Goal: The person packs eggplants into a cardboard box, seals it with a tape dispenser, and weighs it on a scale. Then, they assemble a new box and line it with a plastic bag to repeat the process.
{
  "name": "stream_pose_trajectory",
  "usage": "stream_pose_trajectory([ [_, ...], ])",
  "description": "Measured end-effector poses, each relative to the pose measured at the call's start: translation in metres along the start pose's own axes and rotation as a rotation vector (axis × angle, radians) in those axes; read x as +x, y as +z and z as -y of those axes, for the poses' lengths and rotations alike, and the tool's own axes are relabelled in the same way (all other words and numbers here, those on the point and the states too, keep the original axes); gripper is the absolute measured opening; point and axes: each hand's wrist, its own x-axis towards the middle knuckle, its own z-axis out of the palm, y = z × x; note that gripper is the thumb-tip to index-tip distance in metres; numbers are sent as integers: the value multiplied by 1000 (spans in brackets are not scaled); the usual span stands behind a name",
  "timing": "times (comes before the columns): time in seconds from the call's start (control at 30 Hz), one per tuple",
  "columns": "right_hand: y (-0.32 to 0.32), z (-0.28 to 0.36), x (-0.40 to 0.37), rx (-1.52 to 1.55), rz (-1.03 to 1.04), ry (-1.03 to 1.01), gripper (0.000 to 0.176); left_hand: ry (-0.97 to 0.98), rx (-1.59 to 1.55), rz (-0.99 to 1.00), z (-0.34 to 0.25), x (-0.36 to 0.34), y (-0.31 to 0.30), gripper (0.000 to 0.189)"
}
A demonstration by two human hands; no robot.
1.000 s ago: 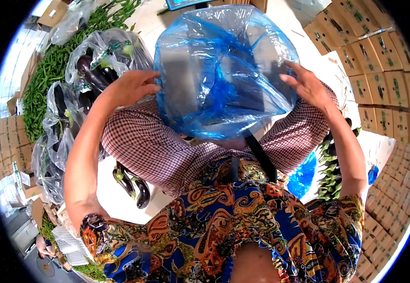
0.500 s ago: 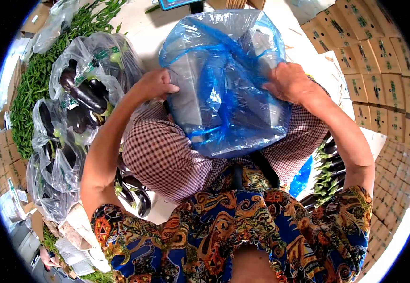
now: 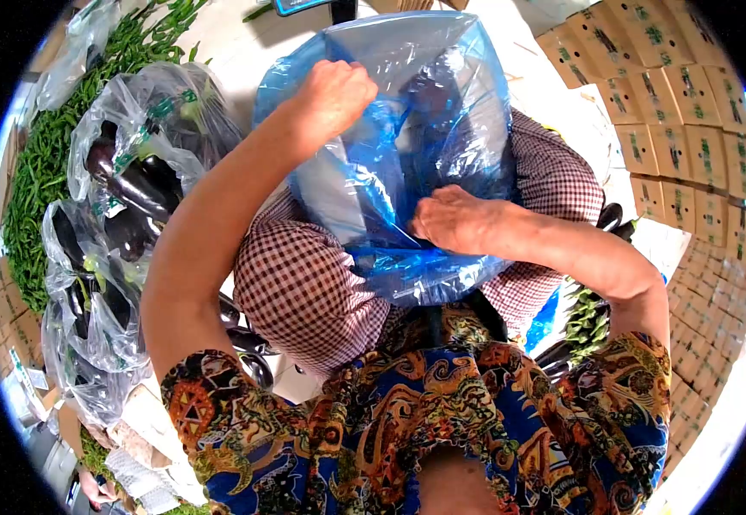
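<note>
A large translucent blue plastic bag (image 3: 373,176) is spread between my knees, its mouth wide and facing up. Something pale with straight sides shows through it, but I cannot make out what. My left hand (image 3: 334,96) is a closed fist on the bag's upper left part, over its opening. Lower down, near the bag's middle, my right hand (image 3: 459,221) is closed on a gathered fold of the same plastic. The fingertips of both hands are partly hidden.
Clear plastic bags of eggplants (image 3: 137,193) stand on the left, beside a long heap of green chilies (image 3: 42,184). Stacked cardboard boxes (image 3: 648,94) line the right. More eggplants (image 3: 553,356) lie by my right leg. A blue-edged device (image 3: 304,5) is at the top.
My left hand has moved up and right, from the bag's left side to over its opening. My right hand has come down and left from the right rim to the middle.
</note>
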Motion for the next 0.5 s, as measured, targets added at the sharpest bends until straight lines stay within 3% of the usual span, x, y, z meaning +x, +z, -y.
stream_pose_trajectory([
  [0.03, 9, -5, -22, -25, -225, -148, 10, -26, 17, -82, 1, 1, -1, 18],
  [0.07, 24, -11, -37, -9, -297, -187, 8, -50, 33, -160, 4, -1, -1, 16],
  [0.1, 23, -9, -49, 2, -231, -159, 10, -74, 48, -235, 6, -5, 0, 15],
  [0.13, 6, 0, -46, 34, 48, 55, 10, -49, 77, -446, 9, -6, 0, 14],
  [0.17, -11, 8, -41, 62, 330, 266, 11, -91, 63, -453, 8, -7, -1, 14],
  [0.27, -27, 6, -33, 134, 474, 390, 16, -222, 34, -517, -6, -9, -38, 12],
  [0.37, 32, -20, -46, -311, -43, 88, 14, -101, 41, -410, -6, -9, -28, 12],
  [0.4, 57, -37, -44, -574, -145, 19, 17, -73, 85, -270, -4, -11, -15, 11],
  [0.43, 23, -25, -40, -648, -137, 38, 20, -98, 24, -230, -3, -14, -15, 11],
  [0.5, -16, -18, -9, -115, 199, 328, 40, -143, -106, -150, -7, -23, -16, 11],
])
